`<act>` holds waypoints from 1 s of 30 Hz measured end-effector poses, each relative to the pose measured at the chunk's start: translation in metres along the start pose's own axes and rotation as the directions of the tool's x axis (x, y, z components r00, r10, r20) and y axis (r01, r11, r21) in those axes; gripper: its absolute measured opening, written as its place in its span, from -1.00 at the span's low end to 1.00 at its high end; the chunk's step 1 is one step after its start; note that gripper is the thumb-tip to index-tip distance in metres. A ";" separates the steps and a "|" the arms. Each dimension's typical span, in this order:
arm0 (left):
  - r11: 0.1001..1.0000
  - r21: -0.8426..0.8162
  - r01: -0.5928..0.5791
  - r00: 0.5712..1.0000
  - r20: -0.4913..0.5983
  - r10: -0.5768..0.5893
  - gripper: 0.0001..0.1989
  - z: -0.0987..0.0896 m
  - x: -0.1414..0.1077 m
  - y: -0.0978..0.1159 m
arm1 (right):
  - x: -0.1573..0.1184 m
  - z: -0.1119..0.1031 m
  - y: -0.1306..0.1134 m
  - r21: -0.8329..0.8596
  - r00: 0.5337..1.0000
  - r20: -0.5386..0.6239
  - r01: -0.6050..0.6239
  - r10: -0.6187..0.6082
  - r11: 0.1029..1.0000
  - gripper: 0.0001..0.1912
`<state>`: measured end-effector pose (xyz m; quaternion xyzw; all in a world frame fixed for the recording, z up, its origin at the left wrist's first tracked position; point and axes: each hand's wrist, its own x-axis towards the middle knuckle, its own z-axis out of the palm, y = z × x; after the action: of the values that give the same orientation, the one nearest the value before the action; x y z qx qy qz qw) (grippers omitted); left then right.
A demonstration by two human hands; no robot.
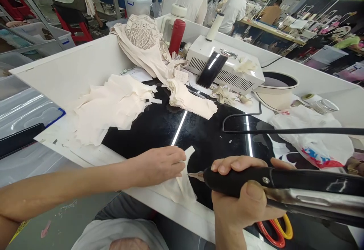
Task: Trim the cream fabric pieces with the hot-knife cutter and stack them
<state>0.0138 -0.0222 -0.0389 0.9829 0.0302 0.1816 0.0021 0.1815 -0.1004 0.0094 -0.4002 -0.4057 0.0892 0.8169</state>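
My right hand [239, 204] is wrapped around a thick black handheld tool [307, 178] with a metal lever along its side. Its pointed metal tip [196, 175] faces left, close to the edge of a cream fabric piece [186, 187]. On that fabric, my left hand [165, 164] has its fingers bunched together, pinching it near the tip; part of the piece is hidden beneath the hand. Black glossy board [150, 136] lies under the work. Beyond my left hand spreads a loose pile of cream fabric pieces [113, 102], with a neater stack of cut pieces [193, 100] to its right.
A black cable [298, 131] crosses the right side above a white plastic bag [313, 136]. Red- and yellow-handled scissors [274, 231] lie below the tool. At the back stand a vented white box [227, 64], a phone [212, 69] and a red bottle [176, 37]. Several people sit beyond.
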 end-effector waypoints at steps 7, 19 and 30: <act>0.967 -0.222 -0.122 0.986 0.081 0.143 -0.71 0.010 0.014 -0.032 | -0.001 0.001 0.000 0.013 1.000 0.003 -0.008 0.008 1.000 -0.59; 0.940 -0.322 -0.114 0.977 0.134 0.164 -0.52 0.000 0.002 -0.048 | -0.002 0.004 -0.001 -0.001 0.999 -0.031 -0.017 0.017 1.000 -0.57; 0.954 -0.275 -0.118 0.968 0.182 0.172 -0.62 -0.001 -0.003 -0.045 | 0.000 0.005 -0.003 0.017 0.999 -0.019 -0.027 0.027 0.999 -0.59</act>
<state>0.0076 0.0223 -0.0400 0.9869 -0.0668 0.0821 0.1216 0.1776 -0.0993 0.0129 -0.3997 -0.3916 0.0997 0.8228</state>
